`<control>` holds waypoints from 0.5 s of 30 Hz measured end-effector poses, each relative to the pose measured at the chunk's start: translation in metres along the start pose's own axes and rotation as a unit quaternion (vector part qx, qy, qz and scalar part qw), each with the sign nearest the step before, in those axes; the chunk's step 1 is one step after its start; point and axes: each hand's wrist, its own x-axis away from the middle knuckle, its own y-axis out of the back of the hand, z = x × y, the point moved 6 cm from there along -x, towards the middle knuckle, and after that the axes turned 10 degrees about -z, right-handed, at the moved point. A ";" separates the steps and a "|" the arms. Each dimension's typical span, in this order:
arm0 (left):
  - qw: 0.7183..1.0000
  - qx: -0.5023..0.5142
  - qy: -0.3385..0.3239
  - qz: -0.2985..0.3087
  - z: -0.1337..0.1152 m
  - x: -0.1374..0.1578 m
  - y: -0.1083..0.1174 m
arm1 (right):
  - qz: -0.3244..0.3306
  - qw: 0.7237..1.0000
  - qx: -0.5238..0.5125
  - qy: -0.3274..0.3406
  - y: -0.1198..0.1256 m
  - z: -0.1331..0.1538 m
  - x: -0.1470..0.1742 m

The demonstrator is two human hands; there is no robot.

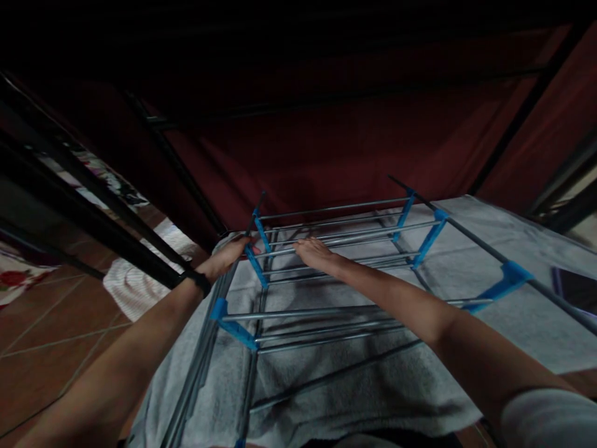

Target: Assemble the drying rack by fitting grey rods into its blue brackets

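Note:
A partly built rack (326, 311) of grey metal tubes and blue plastic connectors lies across a grey towel-like cloth. At its far left corner, my left hand (232, 254) closes round a blue connector (255, 264) and the tube end beside it. My right hand (313, 251) grips a horizontal metal tube (280, 252), fingers curled over it, a short way right of that connector. More blue connectors (426, 239) join the rungs to a long side tube (476, 239) on the right. Some fingertips of both hands are hidden.
Loose grey tubes (198, 367) lie along the cloth's left side. A dark flat object (576, 289) rests at the right edge. Behind the rack stands a dark red panel (326, 155) with black framing. Striped fabric (140, 274) lies on the tiled floor (60, 323).

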 end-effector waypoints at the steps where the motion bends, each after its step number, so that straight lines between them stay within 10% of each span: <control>1: 1.000 0.006 -0.001 -0.002 0.002 -0.002 0.000 | -0.001 1.000 -0.005 0.000 -0.002 0.000 -0.002; 15: 0.998 0.050 0.040 0.009 0.014 -0.014 0.001 | -0.040 0.999 -0.033 0.010 0.014 -0.001 -0.007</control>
